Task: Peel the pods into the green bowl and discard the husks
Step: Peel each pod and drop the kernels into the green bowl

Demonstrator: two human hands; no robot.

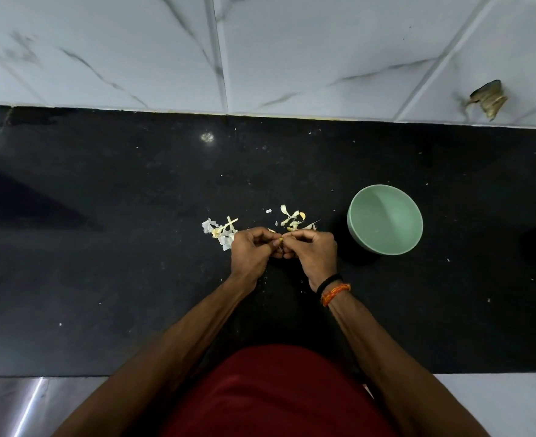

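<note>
Red shirt (279, 395) fills the near edge. Over the black tabletop (102, 279), the left hand (252, 249) and right hand (312, 250) meet, fingers curled, both pinching one small pod (281, 239). Husks (221, 230) lie just behind them; the green bowl (385, 219) stands to the right.

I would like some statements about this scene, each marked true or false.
1. The green bowl stands on the black counter beside the right hand. True.
2. The bowl is full of peeled pods. False: no pods show in it.
3. Both hands pinch one small pod between them. True.
4. The left hand lies flat on the counter. False: it holds the pod.
5. Husks lie on the counter beyond the hands. True.
</note>
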